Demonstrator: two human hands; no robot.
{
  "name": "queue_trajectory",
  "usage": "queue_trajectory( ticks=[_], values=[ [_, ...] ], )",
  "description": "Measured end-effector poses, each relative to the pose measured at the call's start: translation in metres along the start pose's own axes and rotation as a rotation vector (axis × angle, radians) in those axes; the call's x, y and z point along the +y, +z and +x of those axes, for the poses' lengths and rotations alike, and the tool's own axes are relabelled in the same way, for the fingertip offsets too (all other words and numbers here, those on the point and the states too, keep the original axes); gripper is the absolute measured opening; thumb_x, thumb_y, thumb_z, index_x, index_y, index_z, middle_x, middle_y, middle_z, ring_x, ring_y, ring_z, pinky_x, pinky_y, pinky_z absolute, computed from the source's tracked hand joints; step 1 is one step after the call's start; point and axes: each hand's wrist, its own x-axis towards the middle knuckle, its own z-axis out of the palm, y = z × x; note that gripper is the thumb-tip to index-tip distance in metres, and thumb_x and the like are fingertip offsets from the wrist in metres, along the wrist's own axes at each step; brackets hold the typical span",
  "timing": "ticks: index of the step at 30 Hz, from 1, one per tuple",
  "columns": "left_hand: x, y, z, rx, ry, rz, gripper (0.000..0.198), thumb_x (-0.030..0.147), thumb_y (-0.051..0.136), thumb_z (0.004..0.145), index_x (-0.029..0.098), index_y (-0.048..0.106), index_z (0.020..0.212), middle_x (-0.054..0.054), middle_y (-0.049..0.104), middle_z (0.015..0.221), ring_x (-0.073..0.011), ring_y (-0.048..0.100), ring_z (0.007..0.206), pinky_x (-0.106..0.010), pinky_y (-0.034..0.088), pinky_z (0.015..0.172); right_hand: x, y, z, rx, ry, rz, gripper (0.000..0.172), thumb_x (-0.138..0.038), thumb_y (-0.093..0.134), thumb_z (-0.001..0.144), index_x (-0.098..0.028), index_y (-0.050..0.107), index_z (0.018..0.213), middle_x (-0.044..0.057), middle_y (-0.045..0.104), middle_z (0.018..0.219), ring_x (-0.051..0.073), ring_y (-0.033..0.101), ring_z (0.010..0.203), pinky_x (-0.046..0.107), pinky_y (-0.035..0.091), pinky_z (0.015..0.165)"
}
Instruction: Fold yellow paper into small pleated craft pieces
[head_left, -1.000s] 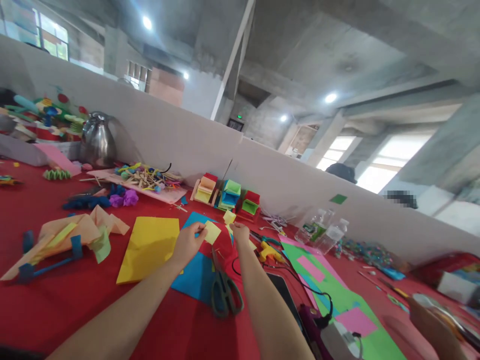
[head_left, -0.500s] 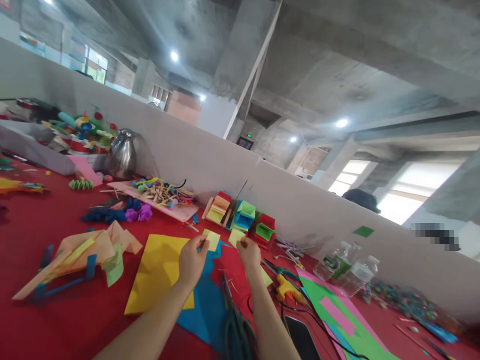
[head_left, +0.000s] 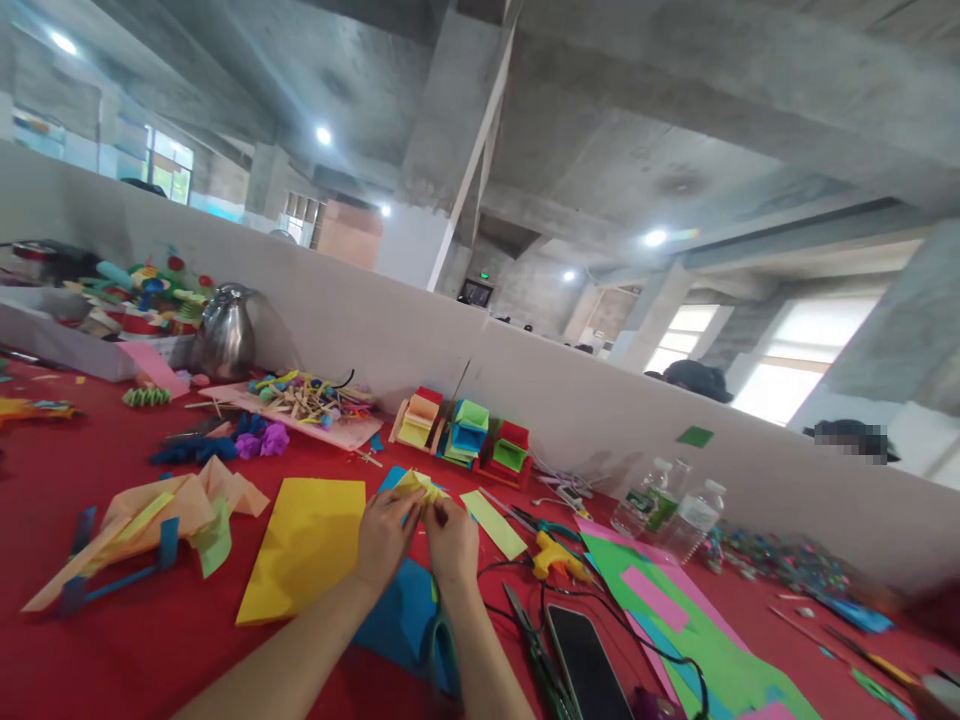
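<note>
Both my hands meet over the red table (head_left: 112,650), pinching small yellow paper squares (head_left: 417,487) between thumbs and fingertips. My left hand (head_left: 385,537) grips the pieces from the left and my right hand (head_left: 452,541) grips from the right, fingers closed; the two hands touch. Under them lies a blue paper sheet (head_left: 401,615), with a large yellow sheet (head_left: 304,545) to its left. A yellow-green paper strip (head_left: 493,523) lies just right of my right hand.
Scissors (head_left: 540,665), a phone (head_left: 586,665), a yellow glue gun (head_left: 559,560) with black cable and green and pink sheets (head_left: 675,620) lie right. Folded coloured paper boxes (head_left: 465,432), a stick tray (head_left: 307,400), a metal kettle (head_left: 223,332) and water bottles (head_left: 675,510) line the white partition. Crumpled paper (head_left: 165,515) lies left.
My hands were apart, each pinching a yellow square; they have come together and now hold the yellow pieces jointly. The view has shifted slightly.
</note>
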Motion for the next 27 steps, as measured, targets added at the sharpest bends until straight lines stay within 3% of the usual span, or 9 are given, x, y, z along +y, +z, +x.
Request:
queue_trajectory(
  ticks=[8,14,17,20,23,25,27],
  values=[
    [0.004,-0.002,-0.006,-0.135,-0.060,-0.109,0.032,0.016,0.054,0.073,0.026,0.066,0.101,-0.008,0.068,0.086,-0.0270,0.059,0.086,-0.042,0.041,0.084,-0.004,0.000,-0.007,0.013,-0.074,0.100,0.019,-0.030,0.047,0.088,-0.015,0.058,0.092,0.002,0.062,0.087,0.011,0.059,0.071,0.028,0.050,0.065],
    [0.011,-0.006,-0.009,-0.231,-0.113,-0.255,0.046,0.007,0.050,0.069,0.020,0.059,0.112,-0.010,0.061,0.112,-0.0263,0.054,0.106,-0.040,0.039,0.093,0.004,0.005,-0.004,0.067,-0.116,0.176,0.019,-0.029,0.048,0.088,-0.014,0.058,0.093,0.002,0.062,0.088,0.011,0.059,0.072,0.029,0.050,0.065],
    [0.023,-0.013,-0.008,-0.250,-0.159,-0.344,0.035,0.013,0.050,0.074,0.020,0.059,0.108,-0.008,0.063,0.109,-0.0224,0.058,0.100,-0.034,0.043,0.089,0.016,0.007,0.000,0.130,-0.110,0.199,0.020,-0.029,0.049,0.087,-0.015,0.057,0.099,0.004,0.061,0.096,0.013,0.060,0.079,0.032,0.050,0.070],
    [0.029,-0.023,-0.002,-0.167,-0.249,-0.420,0.023,0.027,0.049,0.082,0.019,0.058,0.101,-0.007,0.062,0.106,-0.0195,0.059,0.095,-0.030,0.045,0.083,0.029,0.006,0.003,0.197,-0.126,0.233,0.022,-0.029,0.048,0.088,-0.016,0.056,0.104,0.005,0.059,0.103,0.015,0.059,0.086,0.035,0.050,0.074],
    [0.024,-0.028,0.007,-0.070,-0.386,-0.503,0.034,0.039,0.052,0.080,0.019,0.051,0.108,-0.009,0.054,0.118,-0.0202,0.051,0.108,-0.030,0.042,0.088,0.036,0.003,0.004,0.214,-0.181,0.271,0.022,-0.029,0.048,0.088,-0.017,0.056,0.105,0.006,0.058,0.107,0.016,0.058,0.089,0.036,0.049,0.077],
    [0.018,-0.028,0.014,-0.103,-0.486,-0.589,0.041,0.044,0.051,0.080,0.019,0.051,0.111,-0.010,0.051,0.124,-0.0205,0.051,0.110,-0.030,0.044,0.086,0.038,0.002,0.004,0.189,-0.233,0.299,0.022,-0.029,0.048,0.088,-0.017,0.055,0.105,0.006,0.057,0.109,0.017,0.057,0.091,0.037,0.048,0.079],
    [0.013,-0.028,0.018,-0.188,-0.578,-0.685,0.043,0.047,0.050,0.080,0.018,0.053,0.112,-0.011,0.055,0.120,-0.0200,0.059,0.099,-0.030,0.049,0.079,0.038,0.003,0.005,0.144,-0.282,0.329,0.023,-0.029,0.049,0.087,-0.018,0.055,0.106,0.006,0.057,0.109,0.017,0.057,0.092,0.037,0.048,0.079]
  ],
)
